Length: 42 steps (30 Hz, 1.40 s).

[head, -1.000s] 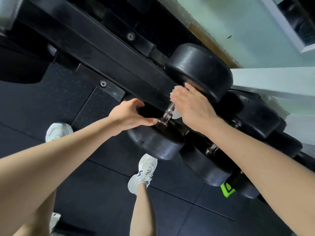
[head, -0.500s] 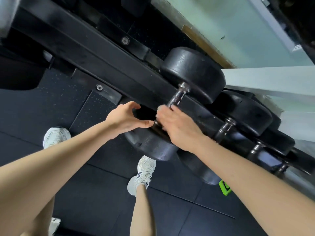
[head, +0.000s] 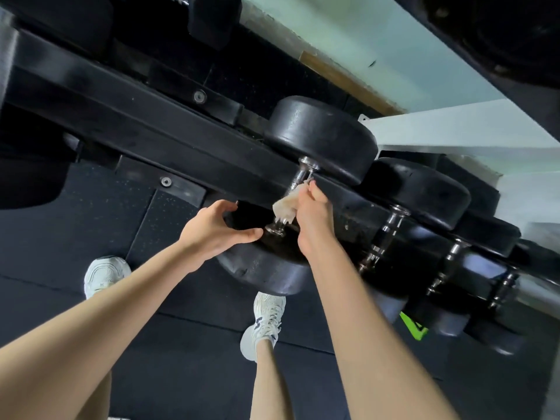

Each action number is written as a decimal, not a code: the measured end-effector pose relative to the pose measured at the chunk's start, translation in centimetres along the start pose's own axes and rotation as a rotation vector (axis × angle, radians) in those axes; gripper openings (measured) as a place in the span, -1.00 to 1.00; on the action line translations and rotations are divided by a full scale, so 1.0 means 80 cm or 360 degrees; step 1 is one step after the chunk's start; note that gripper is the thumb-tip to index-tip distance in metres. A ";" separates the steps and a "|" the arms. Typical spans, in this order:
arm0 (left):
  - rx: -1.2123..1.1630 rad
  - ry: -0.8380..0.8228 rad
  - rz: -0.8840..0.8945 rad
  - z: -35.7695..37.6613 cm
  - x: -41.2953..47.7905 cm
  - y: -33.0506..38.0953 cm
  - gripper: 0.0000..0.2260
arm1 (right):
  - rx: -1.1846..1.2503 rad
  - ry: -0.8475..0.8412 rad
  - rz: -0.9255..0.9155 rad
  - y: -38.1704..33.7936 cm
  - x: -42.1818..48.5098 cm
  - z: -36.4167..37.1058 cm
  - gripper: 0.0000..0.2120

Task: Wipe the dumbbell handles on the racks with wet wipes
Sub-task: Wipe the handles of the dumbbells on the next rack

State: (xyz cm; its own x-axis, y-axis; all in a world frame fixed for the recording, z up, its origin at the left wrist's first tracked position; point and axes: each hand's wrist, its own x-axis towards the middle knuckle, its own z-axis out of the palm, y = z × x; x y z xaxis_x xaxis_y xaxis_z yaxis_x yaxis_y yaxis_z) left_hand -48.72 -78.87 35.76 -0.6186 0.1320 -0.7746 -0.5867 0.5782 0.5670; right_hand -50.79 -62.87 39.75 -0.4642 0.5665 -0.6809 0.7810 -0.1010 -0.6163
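Head cam, looking down: R hand [head: 313, 219] pinching a crumpled wet wipe [head: 284, 208] around the chrome handle [head: 300, 177] of the first dumbbell [head: 321, 137] on a black rack [head: 127, 116]. L hand [head: 212, 230] half open, fingers loosely curved, thumb resting on that dumbbell's near weight, gripping nothing. More dumbbells [head: 418, 192] racked to the right; white sneakers [head: 266, 322] on dark floor [head: 188, 359] below.

gym: dumbbells [head: 321, 137] on rack [head: 145, 122], rubber floor [head: 181, 344]
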 end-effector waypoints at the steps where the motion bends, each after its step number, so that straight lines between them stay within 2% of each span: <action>1: -0.0004 0.0005 0.0014 0.000 0.000 0.000 -0.29 | -0.0073 0.0067 -0.0052 -0.001 0.004 0.011 -0.67; 4: -0.0015 -0.0005 0.0030 0.001 0.001 0.000 -0.28 | -0.0347 0.0122 -0.0198 0.013 0.005 0.015 -0.73; 6: -0.0011 -0.0031 0.0031 -0.001 0.004 -0.001 -0.21 | -0.0756 0.0057 -0.0287 0.026 -0.005 0.007 -0.76; 8: 0.0017 -0.0060 0.0045 -0.003 0.008 -0.003 -0.22 | -0.1002 0.0150 -0.0415 0.028 -0.006 0.001 -0.76; 13: 0.0027 -0.0091 0.0083 -0.002 0.013 -0.006 -0.29 | -0.0828 0.0449 -0.0670 -0.006 0.017 0.014 -0.73; 20: 0.0049 -0.0136 0.0091 -0.002 0.021 -0.010 -0.30 | -0.0962 0.0156 -0.0149 0.023 -0.002 0.006 -0.77; 23: 0.0050 -0.0173 0.0116 -0.003 0.023 -0.011 -0.34 | -0.0819 0.0294 -0.0270 -0.005 0.026 0.014 -0.71; 26: 0.0037 -0.0166 0.0126 -0.003 0.026 -0.012 -0.34 | -0.0505 0.0459 -0.0261 -0.025 0.040 0.024 -0.77; 30: 0.0042 -0.0186 0.0140 -0.002 0.027 -0.016 -0.32 | -0.0667 0.0385 -0.0271 -0.003 0.027 0.019 -0.73; 35: 0.0050 -0.0192 0.0131 -0.002 0.023 -0.014 -0.25 | -0.0805 0.0225 -0.0049 0.023 0.005 0.008 -0.78; 37: 0.0045 -0.0181 0.0127 -0.002 0.022 -0.013 -0.26 | -0.0703 0.0275 -0.0029 0.011 0.012 0.013 -0.73; 40: 0.0029 -0.0164 0.0127 -0.002 0.024 -0.013 -0.30 | -0.0288 0.0388 -0.0023 -0.013 0.027 0.023 -0.65; 42: 0.0054 -0.0182 0.0124 -0.002 0.025 -0.012 -0.32 | -0.0422 0.0346 -0.0083 -0.008 0.023 0.021 -0.73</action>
State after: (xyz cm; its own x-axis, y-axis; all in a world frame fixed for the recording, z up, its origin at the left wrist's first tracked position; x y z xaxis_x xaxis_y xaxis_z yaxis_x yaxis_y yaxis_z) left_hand -49.47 -79.27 33.67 -0.5966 0.2673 -0.7567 -0.5203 0.5891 0.6183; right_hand -52.84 -63.13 38.27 -0.4285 0.7294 -0.5333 0.8533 0.1327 -0.5042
